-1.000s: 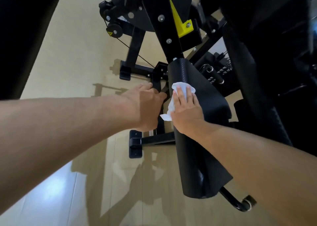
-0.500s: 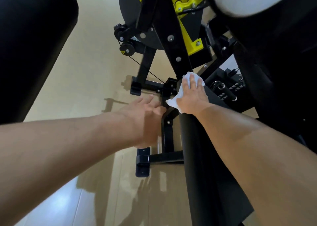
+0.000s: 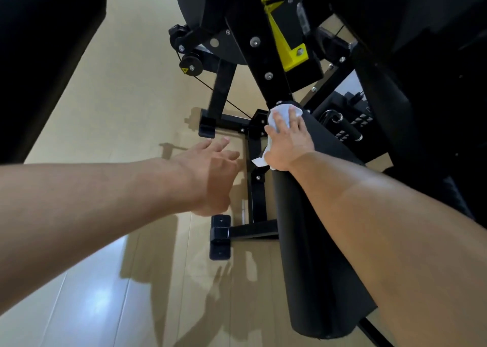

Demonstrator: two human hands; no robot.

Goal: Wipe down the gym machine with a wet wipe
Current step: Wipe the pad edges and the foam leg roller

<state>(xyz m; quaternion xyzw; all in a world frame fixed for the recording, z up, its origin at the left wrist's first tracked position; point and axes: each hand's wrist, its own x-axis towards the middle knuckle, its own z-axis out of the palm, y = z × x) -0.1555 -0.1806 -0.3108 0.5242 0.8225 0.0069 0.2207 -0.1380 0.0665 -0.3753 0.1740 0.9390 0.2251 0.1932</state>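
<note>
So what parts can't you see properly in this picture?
All in the head view:
- Most of the wet wipe is hidden under the right hand.
- The long black pad is partly covered by the right forearm.
- The left hand shows only its back, so its palm is hidden.
- The yellow bracket is cut off by the top edge.
- The small yellow sticker is too tiny to read.

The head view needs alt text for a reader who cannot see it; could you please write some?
A person's right hand presses a crumpled white wet wipe flat against the far end of a long black padded gym-machine cushion. The left hand hovers open beside it, above the black steel base frame and pale wooden floor.
</note>
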